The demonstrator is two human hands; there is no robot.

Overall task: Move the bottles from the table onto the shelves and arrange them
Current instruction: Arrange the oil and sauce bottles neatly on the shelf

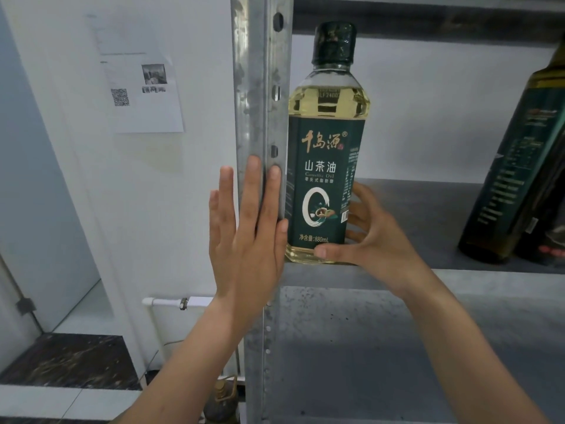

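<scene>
A clear bottle of pale yellow oil (325, 142) with a dark green label and green cap stands upright at the left front corner of a grey metal shelf (428, 209). My right hand (363, 237) wraps around its lower part, thumb across the front near the base. Laid flat against the shelf's metal upright post (260, 87) is my left hand (247, 228), fingers straight and apart, its thumb touching the bottle's left edge. A dark green square bottle (516, 166) stands at the shelf's right edge, partly cut off.
Another shelf board (428, 13) runs above the bottle's cap. A lower shelf (351, 347) lies beneath. White wall with taped papers (143, 93) is to the left, with a white pipe (174, 301) and another bottle top (223, 393) near the floor.
</scene>
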